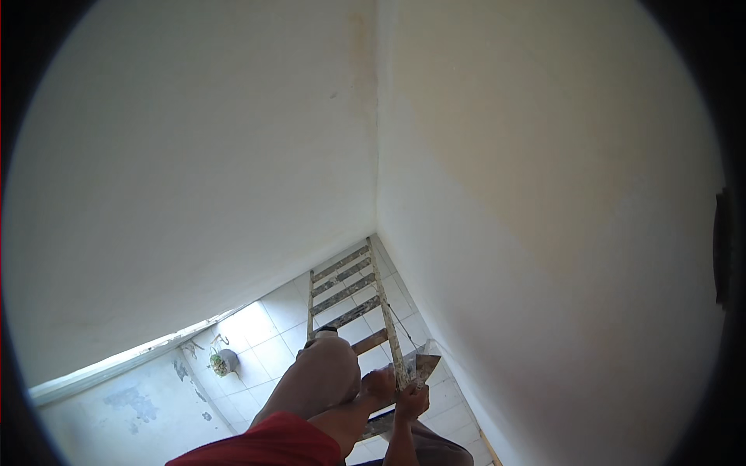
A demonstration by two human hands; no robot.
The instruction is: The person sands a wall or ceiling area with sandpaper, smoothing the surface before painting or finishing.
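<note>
My right hand (412,402) is closed around a putty knife (429,366), whose broad, stained blade points up and away from me. My left hand (380,383) is beside the right rail of a paint-spattered ladder (380,297), close to the right hand. Its fingers are partly hidden, so what it grips is unclear. A greyish, flat shape overlaps the knife blade, too blurred to name. My bent knee (326,373), in brownish trousers, covers part of the ladder's left side. A red sleeve (280,440) covers my left upper arm.
Two pale walls meet in a corner (376,227) beyond the ladder. White floor tiles (288,306) lie far below. A grey bucket (231,361) with greenish material stands at left, near a wall with peeling paint (134,405). A dark object (721,250) shows at the right rim.
</note>
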